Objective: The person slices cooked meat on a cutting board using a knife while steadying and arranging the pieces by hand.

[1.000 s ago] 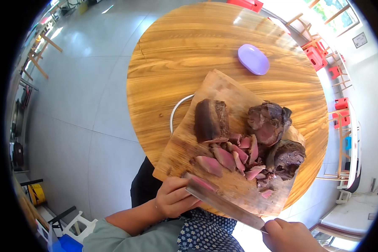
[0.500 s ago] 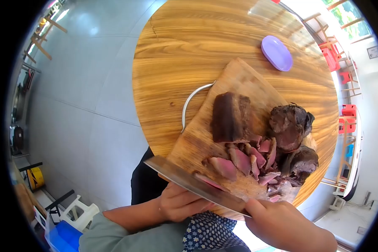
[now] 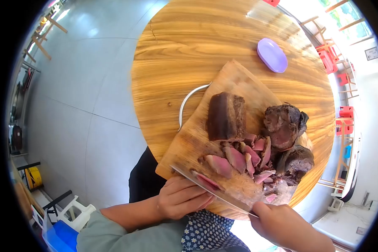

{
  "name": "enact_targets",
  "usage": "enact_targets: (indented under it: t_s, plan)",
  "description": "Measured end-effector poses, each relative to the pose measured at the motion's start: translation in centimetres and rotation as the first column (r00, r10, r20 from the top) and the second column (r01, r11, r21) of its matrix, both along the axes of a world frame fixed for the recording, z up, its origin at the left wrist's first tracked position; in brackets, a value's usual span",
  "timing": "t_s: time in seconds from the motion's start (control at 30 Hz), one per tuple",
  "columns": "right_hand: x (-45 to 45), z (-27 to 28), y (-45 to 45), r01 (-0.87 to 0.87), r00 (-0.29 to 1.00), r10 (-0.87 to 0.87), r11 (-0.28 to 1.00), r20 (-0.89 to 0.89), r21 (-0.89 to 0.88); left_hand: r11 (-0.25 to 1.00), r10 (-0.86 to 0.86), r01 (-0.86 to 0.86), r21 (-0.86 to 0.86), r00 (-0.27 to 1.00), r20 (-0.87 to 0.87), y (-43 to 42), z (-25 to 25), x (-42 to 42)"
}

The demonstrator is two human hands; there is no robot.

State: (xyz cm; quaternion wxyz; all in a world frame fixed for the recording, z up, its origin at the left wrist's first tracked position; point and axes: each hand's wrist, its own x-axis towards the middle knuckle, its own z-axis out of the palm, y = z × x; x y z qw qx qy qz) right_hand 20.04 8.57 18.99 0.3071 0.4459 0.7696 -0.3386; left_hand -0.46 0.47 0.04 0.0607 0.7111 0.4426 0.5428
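Observation:
My right hand [image 3: 281, 224] is closed around the handle of a wide-bladed kitchen knife [image 3: 224, 197]. The blade stands nearly edge-up over the near side of a wooden cutting board [image 3: 189, 145]. Just behind it, my left hand [image 3: 182, 197] has its fingers curled on a piece of meat, mostly hidden by the hand and blade. A thin dark-edged meat slice [image 3: 208, 180] shows against the blade's far side. Beyond it lie several pink meat slices [image 3: 235, 158], a large brown meat block [image 3: 227, 116] and two dark meat chunks [image 3: 283, 126].
A purple oval dish [image 3: 272, 55] sits toward the far right of the round wooden table [image 3: 189, 46]. The board's metal handle [image 3: 187, 101] sticks out at its left. White stool [image 3: 76, 214] and blue bin [image 3: 65, 237] stand on the floor at lower left.
The knife has turned from showing its broad side to nearly edge-on and come down by my left fingers. More of the thin slice now shows beyond the blade. The view has shifted slightly.

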Motion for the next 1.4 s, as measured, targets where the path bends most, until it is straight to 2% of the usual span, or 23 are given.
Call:
enact_targets:
  t_s: [0.07,0.13,0.2,0.3,0.37,0.4,0.47,0.5,0.57,0.6,0.67,0.73,0.8,0.93,1.1,1.27,1.33,1.4]
  plan:
    - [-0.9,-0.9,0.4,-0.025,1.0,0.025,1.0,0.006,0.01,1.0,0.008,-0.008,0.0,1.0,-0.002,-0.1,0.1,0.1]
    - [-0.7,-1.5,0.4,-0.005,0.982,0.014,0.999,-0.191,0.045,1.0,0.0,0.0,0.001,1.0,-0.006,-0.2,0.5,0.2]
    - [0.4,-1.6,-0.5,0.017,0.981,-0.008,0.999,-0.191,0.042,1.0,0.003,-0.002,0.012,0.997,-0.072,-0.1,0.7,-0.1]
    - [1.7,-1.1,-1.7,-0.001,0.981,0.016,0.997,-0.192,0.076,1.0,0.005,-0.005,0.011,0.999,-0.04,-0.5,0.2,0.2]
    - [1.6,0.7,-1.7,-0.014,0.996,0.012,1.0,0.085,0.02,1.0,0.0,0.0,-0.008,1.0,-0.009,-0.8,0.0,0.2]
    - [1.4,0.4,-1.7,-0.011,0.996,0.01,1.0,0.091,0.013,1.0,-0.007,0.007,-0.008,1.0,-0.006,-0.7,0.1,0.1]
    - [0.5,-0.6,-1.1,0.026,0.999,-0.024,0.999,-0.03,0.047,1.0,-0.013,0.013,-0.002,1.0,-0.007,-0.7,0.2,0.0]
    - [0.0,-1.5,-1.0,0.026,0.999,-0.024,0.998,-0.034,0.055,1.0,-0.01,0.01,-0.006,1.0,-0.008,-0.7,0.2,0.0]
    - [-0.9,-3.9,-1.1,-0.001,0.973,0.013,0.999,-0.232,0.053,1.0,-0.017,0.017,0.004,1.0,-0.024,-0.5,0.4,0.1]
    - [-1.0,-4.8,-0.9,0.009,0.97,0.006,0.998,-0.245,0.059,1.0,0.001,-0.001,0.001,1.0,-0.029,-0.4,0.5,0.0]
    - [-1.0,-5.5,-0.6,0.054,0.916,0.027,0.98,-0.401,0.19,1.0,0.008,-0.007,0.01,0.999,-0.04,-0.4,0.7,0.1]
    - [-0.4,-4.6,-0.3,0.067,0.928,0.0,0.984,-0.374,0.167,1.0,-0.011,0.011,-0.016,1.0,-0.029,-0.5,0.4,0.3]
    - [0.9,-4.3,0.0,0.142,0.94,-0.109,0.987,-0.323,0.081,1.0,-0.021,0.021,0.005,1.0,-0.001,-0.6,0.1,0.4]
    - [4.1,-3.7,-0.4,0.213,0.936,-0.154,0.963,-0.316,0.163,0.999,-0.02,0.018,0.048,0.999,0.031,-0.6,0.0,0.6]
    - [3.6,-0.2,-2.6,0.287,0.899,-0.186,0.934,-0.396,0.213,0.998,-0.014,0.013,0.063,1.0,0.008,-0.8,0.0,0.2]
    - [3.1,0.9,-4.8,0.14,0.954,-0.032,0.927,-0.297,0.349,0.998,-0.032,0.032,0.055,0.999,-0.012,-1.0,-0.4,0.3]
    - [2.5,1.2,-5.2,0.125,0.965,-0.033,0.929,-0.259,0.349,0.995,0.017,-0.014,0.097,1.0,-0.026,-0.9,-0.3,0.5]
    - [2.5,1.1,-5.3,0.061,0.957,0.037,0.944,-0.288,0.325,0.995,0.021,-0.016,0.094,0.999,-0.05,-0.9,0.1,0.4]
